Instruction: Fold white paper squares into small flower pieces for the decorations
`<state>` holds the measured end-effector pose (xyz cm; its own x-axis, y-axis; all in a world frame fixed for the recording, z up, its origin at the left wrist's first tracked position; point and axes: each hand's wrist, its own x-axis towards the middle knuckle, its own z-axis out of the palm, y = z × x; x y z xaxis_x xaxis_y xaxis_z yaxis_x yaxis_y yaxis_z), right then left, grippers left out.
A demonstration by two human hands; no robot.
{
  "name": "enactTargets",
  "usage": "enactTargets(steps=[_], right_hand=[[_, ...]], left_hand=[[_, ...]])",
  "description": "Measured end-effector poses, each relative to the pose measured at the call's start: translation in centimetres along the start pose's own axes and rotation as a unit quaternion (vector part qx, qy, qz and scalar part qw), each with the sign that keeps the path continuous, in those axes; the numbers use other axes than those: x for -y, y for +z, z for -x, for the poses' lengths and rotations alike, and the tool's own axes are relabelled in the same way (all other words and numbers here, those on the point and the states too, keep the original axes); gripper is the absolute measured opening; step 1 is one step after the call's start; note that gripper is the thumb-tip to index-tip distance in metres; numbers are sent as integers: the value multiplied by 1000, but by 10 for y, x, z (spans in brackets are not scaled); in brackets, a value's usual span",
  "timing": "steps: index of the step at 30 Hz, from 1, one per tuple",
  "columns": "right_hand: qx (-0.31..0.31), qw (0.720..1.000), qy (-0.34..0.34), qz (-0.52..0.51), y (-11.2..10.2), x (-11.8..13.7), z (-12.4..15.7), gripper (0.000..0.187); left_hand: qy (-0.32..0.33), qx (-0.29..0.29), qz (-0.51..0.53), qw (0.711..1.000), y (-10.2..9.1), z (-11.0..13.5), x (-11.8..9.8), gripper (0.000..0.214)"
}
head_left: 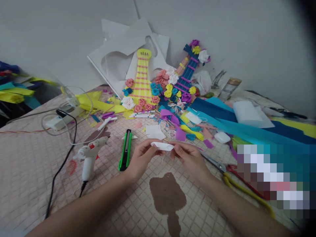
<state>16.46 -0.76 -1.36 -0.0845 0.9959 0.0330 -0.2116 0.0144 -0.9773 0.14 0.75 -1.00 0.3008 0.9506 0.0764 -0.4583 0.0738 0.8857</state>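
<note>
A small folded strip of white paper (pixel 163 146) spans the gap between my hands, above the middle of the table. My left hand (pixel 144 156) pinches its left end between thumb and fingers. At the right end, my right hand (pixel 189 158) grips it with thumb and fingertips. Just left of my left hand lies a green and black box cutter (pixel 125 149). A white glue gun (pixel 91 156) rests farther left. Scissors (pixel 223 169) with red and yellow handles lie beside my right forearm. Behind the strip is a flat piece of white paper (pixel 155 131).
Two paper guitars, one yellow (pixel 142 77) and one blue (pixel 187 74), lean at the back among paper flowers. Blue crepe paper (pixel 222 115) spreads across the right. A white power strip (pixel 64 117) and cables lie left. A glass jar (pixel 230 89) stands back right.
</note>
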Motion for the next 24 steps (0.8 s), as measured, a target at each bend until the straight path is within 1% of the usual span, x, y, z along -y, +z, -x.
enactTargets(steps=[4, 10, 13, 16, 20, 24], right_hand=[[-13, 1000, -6, 14, 2, 0, 0, 22], [-15, 999, -25, 42, 5, 8, 3, 23], [-16, 995, -39, 89, 6, 10, 6, 28], [-21, 989, -56, 137, 6, 10, 6, 24], [-19, 990, -60, 130, 8, 11, 6, 18], [-19, 990, -55, 127, 7, 13, 7, 21]], left_hand=[[-7, -9, 2, 1000, 1, 0, 0, 14], [9, 5, -27, 1000, 1, 0, -1, 12], [19, 4, -68, 998, 1, 0, -2, 11], [21, 8, -99, 995, 1, 2, -4, 11], [21, 9, -125, 992, 2, 2, -5, 12], [38, 10, -145, 989, 1, 2, -6, 13]])
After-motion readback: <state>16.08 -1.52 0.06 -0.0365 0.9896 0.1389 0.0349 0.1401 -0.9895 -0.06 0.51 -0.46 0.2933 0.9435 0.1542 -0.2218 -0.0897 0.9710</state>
